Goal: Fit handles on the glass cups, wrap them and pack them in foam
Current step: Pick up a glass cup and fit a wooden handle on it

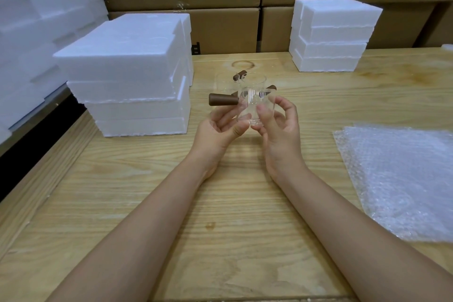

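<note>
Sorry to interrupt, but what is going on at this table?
A person holds a clear glass cup above the wooden table, left hand and right hand gripping its base. Its brown handle is fitted and points left. More handled cups stand behind it. Bubble wrap lies unused at the right; foam blocks sit stacked at the back.

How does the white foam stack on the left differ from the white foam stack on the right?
The left stack of white foam slabs stands nearer, and its slabs look wider; the right stack of white foam slabs stands farther back and looks narrower. Both rest on the wooden table.
</note>
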